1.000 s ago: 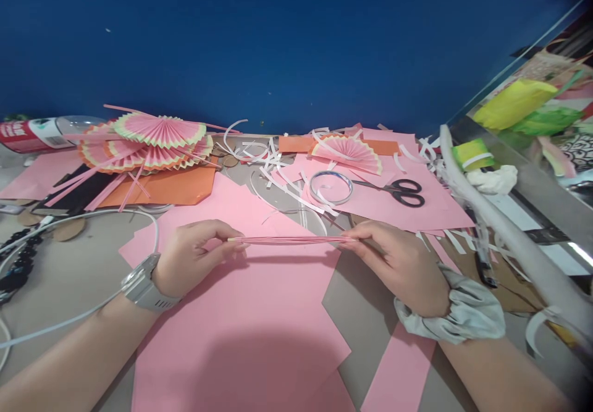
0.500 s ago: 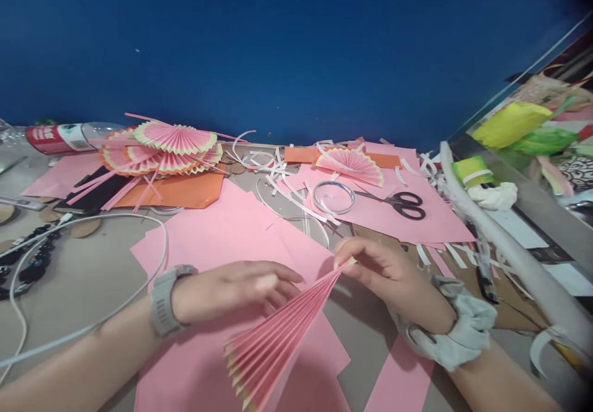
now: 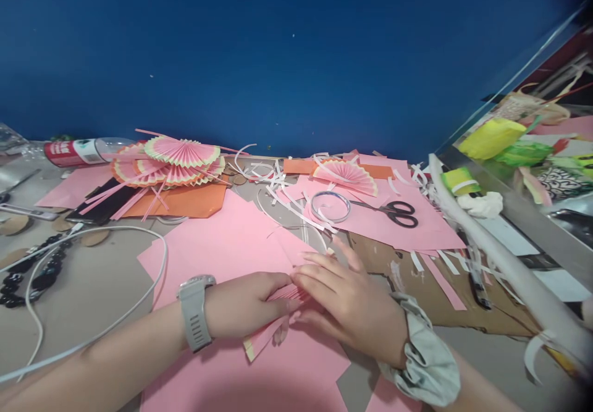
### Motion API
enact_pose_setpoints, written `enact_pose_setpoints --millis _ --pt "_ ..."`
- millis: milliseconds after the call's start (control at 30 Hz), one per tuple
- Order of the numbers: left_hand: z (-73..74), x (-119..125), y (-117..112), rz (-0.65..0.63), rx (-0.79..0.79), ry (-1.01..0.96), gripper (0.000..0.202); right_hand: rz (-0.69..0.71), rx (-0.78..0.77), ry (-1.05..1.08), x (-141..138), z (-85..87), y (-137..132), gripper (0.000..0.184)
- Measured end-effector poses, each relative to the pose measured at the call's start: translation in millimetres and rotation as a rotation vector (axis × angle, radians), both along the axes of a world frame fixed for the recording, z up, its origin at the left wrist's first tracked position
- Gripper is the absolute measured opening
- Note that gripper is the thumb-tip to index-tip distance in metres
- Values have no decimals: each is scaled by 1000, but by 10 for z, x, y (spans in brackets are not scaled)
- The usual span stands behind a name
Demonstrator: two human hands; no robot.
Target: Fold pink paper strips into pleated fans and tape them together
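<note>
A pleated pink paper fan (image 3: 259, 343) with pale yellow edges is folded narrow above the pink sheets, mostly covered by both hands. My left hand (image 3: 257, 306), with a grey watch on its wrist, is closed around it, thumb on top. Across its far part lies my right hand (image 3: 345, 298), fingers stretched out and spread, touching the paper; a pale green scrunchie circles that wrist. Pink paper sheets (image 3: 208, 245) spread out beneath the hands.
Finished pleated fans (image 3: 183, 152) are piled at the back left. Scissors (image 3: 401, 213), a tape roll (image 3: 330, 207) and white paper strips (image 3: 278, 180) lie behind the hands. A white cable (image 3: 164, 257) loops on the left; a cutter knife (image 3: 479, 288) is at right.
My left hand has gone from hovering beside the fan to gripping it. My right hand has moved left and its fingers have spread over the paper. The open pleats are now gathered together.
</note>
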State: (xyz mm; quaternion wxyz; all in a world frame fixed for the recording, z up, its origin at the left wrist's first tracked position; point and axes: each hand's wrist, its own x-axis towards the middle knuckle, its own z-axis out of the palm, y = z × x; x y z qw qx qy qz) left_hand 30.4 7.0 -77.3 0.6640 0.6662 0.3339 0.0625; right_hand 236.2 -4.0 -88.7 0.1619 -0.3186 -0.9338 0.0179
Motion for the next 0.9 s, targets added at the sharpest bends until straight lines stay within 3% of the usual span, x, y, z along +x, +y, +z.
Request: enact_pose_setpoints --millis 100,167,233,367,433,500,633,733,800,900 --pt "-8 15 26 -17 -37 28 25 -10 59 17 23 -41 20 18" --pt "7 9 29 -48 -3 113 31 2 104 34 67 -65 56 20" --pt "29 17 20 -67 203 219 30 27 100 31 106 -86 91 23" --pt "35 109 -1 -4 855 429 22 16 73 22 146 -114 126 19" --pt "2 166 -1 7 1039 473 26 -2 75 31 152 -115 127 20" --pt "-45 210 4 18 1108 464 30 -19 76 40 152 -108 122 20" --pt "-113 256 -20 77 1148 474 31 -81 66 34 126 -97 98 20" --pt "-81 280 -74 102 1092 491 31 -144 100 21 95 -95 77 19" --pt "-33 289 -100 163 924 425 32 -167 158 27 80 -83 63 21" --pt "7 287 -80 340 480 175 38 -175 202 85 69 -47 45 22"
